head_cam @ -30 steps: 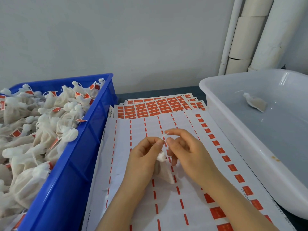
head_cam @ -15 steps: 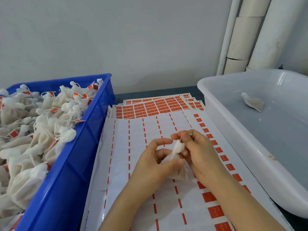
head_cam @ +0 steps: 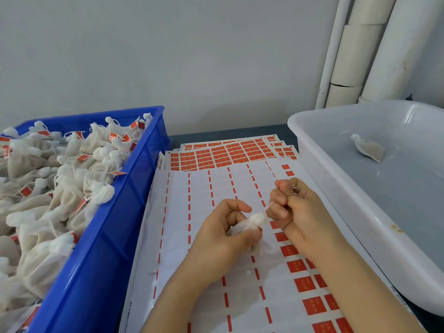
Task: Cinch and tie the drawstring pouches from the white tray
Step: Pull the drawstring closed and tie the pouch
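A small white mesh drawstring pouch (head_cam: pixel 255 221) sits between my hands over the label sheets. My left hand (head_cam: pixel 223 239) pinches its gathered neck between thumb and fingers. My right hand (head_cam: pixel 294 207) is curled, gripping the thin white drawstring (head_cam: pixel 269 205), which runs taut from the pouch's neck up to the right. The white tray (head_cam: pixel 341 188) stands at the right. One more pouch (head_cam: pixel 368 149) lies on its floor.
A blue crate (head_cam: pixel 125 212) at the left is heaped with tied pouches bearing red labels. Sheets of red sticker labels (head_cam: pixel 223 155) cover the table between crate and tray. White pipes (head_cam: pixel 360 49) run up the wall at the back right.
My right hand has moved up and to the right, drawing the string taut away from the pouch. My left hand has shifted its hold to the pouch's neck, which is now bunched tight.
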`<state>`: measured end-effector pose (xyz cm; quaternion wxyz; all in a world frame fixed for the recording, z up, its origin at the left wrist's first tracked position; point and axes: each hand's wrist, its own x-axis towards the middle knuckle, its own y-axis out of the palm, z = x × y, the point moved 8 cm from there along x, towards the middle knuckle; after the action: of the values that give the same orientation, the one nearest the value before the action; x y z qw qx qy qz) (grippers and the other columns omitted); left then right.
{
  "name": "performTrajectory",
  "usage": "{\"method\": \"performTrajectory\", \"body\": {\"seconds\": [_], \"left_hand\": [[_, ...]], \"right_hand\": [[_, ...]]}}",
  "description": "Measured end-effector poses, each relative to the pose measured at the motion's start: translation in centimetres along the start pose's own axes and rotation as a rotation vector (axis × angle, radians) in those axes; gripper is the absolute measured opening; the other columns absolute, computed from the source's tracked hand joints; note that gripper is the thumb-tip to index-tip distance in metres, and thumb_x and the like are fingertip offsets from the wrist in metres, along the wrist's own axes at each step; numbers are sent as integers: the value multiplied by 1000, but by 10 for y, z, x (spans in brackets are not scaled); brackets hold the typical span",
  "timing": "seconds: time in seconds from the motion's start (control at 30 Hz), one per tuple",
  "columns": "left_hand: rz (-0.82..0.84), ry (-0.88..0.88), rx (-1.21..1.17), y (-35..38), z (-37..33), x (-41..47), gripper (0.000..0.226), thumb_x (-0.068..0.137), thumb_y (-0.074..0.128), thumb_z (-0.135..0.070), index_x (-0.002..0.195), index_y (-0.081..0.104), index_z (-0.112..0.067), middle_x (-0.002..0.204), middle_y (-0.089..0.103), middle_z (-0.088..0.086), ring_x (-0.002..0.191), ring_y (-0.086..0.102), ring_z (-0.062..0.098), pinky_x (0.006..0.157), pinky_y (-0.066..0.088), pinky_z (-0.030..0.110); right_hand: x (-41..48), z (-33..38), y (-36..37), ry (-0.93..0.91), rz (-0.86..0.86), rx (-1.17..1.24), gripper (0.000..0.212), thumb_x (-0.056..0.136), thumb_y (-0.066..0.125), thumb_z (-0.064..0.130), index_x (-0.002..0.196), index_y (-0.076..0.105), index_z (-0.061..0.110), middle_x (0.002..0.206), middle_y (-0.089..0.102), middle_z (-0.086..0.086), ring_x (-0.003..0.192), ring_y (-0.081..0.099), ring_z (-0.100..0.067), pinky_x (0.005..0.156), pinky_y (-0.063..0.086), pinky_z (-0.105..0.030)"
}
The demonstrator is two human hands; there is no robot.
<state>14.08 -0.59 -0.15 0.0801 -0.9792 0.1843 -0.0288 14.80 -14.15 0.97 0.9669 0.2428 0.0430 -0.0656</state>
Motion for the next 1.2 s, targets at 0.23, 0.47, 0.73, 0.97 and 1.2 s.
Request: {"method": "performTrajectory", "body": {"seconds": [0.23, 0.47, 0.73, 0.97, 1.2], "left_hand": [[38, 5, 17, 2, 0, -1, 31, 79, 74, -15, 97, 54, -30, 79, 62, 0, 72, 65, 12, 64, 50, 13], [52, -11, 72, 5, 1, -1, 34, 81, 72, -16, 101, 53, -35, 75, 57, -7, 73, 62, 6, 62, 48, 10], [69, -21, 74, 8, 3, -3, 33, 81, 72, -17, 99, 52, -35, 74, 57, -12, 75, 61, 9, 66, 51, 15], [110, -39, 7, 12, 3, -4, 35, 81, 71, -15, 102, 52, -35, 88, 60, 0, 89, 63, 21, 76, 55, 23], [159, -69, 37, 16, 4, -5, 39, 83, 70, -23, 105, 51, -49, 83, 62, -16, 85, 63, 3, 67, 49, 8]], "right_hand": [[1, 2, -9, -40, -70, -78, 16, 98, 42, 16, 94, 58, 18, 54, 49, 2, 41, 39, -10, 49, 39, -17], [3, 3, -17, -13, -112, -78, 13, 96, 45, 16, 94, 58, 15, 54, 51, 2, 40, 40, -9, 50, 39, -17], [3, 4, -22, -7, -153, -95, 13, 96, 45, 16, 92, 57, 15, 53, 52, 3, 39, 40, -10, 45, 38, -15], [0, 13, -19, -88, -130, -214, 14, 95, 46, 24, 88, 56, 19, 54, 53, 4, 41, 43, -7, 49, 41, -15], [0, 23, -13, -220, -73, -468, 18, 90, 47, 36, 81, 55, 22, 61, 60, 5, 45, 49, -9, 52, 46, -17]]}}
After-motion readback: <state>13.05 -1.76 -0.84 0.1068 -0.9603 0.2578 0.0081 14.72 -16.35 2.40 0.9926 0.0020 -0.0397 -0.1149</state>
